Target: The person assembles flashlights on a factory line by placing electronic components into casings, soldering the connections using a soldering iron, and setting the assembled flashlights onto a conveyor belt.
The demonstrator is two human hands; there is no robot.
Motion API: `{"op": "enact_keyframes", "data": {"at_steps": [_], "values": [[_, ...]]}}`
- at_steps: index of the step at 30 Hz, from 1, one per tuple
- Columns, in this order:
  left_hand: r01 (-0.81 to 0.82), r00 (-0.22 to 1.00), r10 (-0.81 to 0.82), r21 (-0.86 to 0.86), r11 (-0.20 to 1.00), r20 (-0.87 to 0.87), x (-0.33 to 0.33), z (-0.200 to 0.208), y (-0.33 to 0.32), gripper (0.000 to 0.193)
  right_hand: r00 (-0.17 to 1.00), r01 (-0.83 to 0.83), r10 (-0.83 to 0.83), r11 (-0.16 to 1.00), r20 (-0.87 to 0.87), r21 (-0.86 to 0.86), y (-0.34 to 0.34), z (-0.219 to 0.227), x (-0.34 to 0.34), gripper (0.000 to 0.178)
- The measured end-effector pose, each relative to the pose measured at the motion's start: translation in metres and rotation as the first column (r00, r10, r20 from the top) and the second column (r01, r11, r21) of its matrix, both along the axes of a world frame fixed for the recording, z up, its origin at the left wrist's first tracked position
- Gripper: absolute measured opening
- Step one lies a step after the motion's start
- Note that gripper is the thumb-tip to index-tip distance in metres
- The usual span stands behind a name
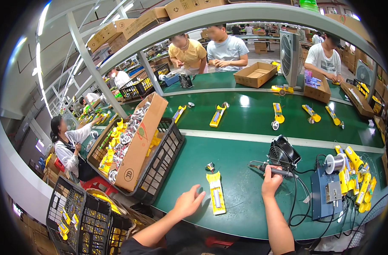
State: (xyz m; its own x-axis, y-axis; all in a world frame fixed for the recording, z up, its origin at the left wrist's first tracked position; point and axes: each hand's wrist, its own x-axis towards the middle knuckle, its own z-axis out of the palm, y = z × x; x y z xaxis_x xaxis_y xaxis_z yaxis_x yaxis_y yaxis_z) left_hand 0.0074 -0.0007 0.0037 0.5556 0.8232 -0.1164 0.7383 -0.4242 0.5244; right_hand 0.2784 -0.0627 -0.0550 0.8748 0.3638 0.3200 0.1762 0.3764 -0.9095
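Observation:
My right hand [271,182] is closed around the black handle of a soldering iron [280,171], its tip pointing left. In front of me a yellow flashlight housing [215,182] lies open side up on the green bench, with a light-coloured cylindrical cell [217,199] inside. At its far end sits a small shiny lamp head [210,167]. My left hand [189,202] is just left of the housing, fingers apart and holding nothing; I see a small gap between them. Beyond the iron stands a black fan [284,152].
A blue soldering station [323,193] with a solder wire spool [334,163] stands right, beside piled yellow housings [364,187]. Black cables [294,199] trail between it and my right arm. At left, a black crate [160,168] carries a parts-filled carton [138,148]. Several housings lie on the conveyor [245,114]; people work beyond.

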Motion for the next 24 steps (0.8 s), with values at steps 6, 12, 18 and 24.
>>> {"op": "enact_keyframes", "data": {"at_steps": [6, 12, 18, 24], "values": [[-0.102, 0.99, 0.104, -0.025, 0.994, 0.09, 0.033, -0.004, -0.028, 0.058, 0.996, 0.026, -0.02, 0.998, 0.09, -0.064, -0.013, 0.006, -0.002, 0.009], [-0.095, 0.995, 0.092, 0.078, 0.992, 0.036, 0.058, -0.012, -0.03, 0.059, 0.989, 0.044, -0.042, 0.999, 0.139, -0.016, -0.016, -0.004, -0.002, 0.011], [-0.029, 0.999, 0.028, 0.071, 0.997, 0.017, 0.038, -0.003, -0.023, 0.041, 0.951, 0.093, -0.096, 0.995, 0.294, 0.024, -0.018, -0.013, 0.001, 0.011], [-0.084, 0.977, 0.052, 0.148, 0.985, 0.205, 0.0, -0.016, -0.03, 0.049, 0.974, 0.055, -0.049, 0.998, 0.219, -0.021, -0.018, -0.007, -0.004, 0.013]]}}
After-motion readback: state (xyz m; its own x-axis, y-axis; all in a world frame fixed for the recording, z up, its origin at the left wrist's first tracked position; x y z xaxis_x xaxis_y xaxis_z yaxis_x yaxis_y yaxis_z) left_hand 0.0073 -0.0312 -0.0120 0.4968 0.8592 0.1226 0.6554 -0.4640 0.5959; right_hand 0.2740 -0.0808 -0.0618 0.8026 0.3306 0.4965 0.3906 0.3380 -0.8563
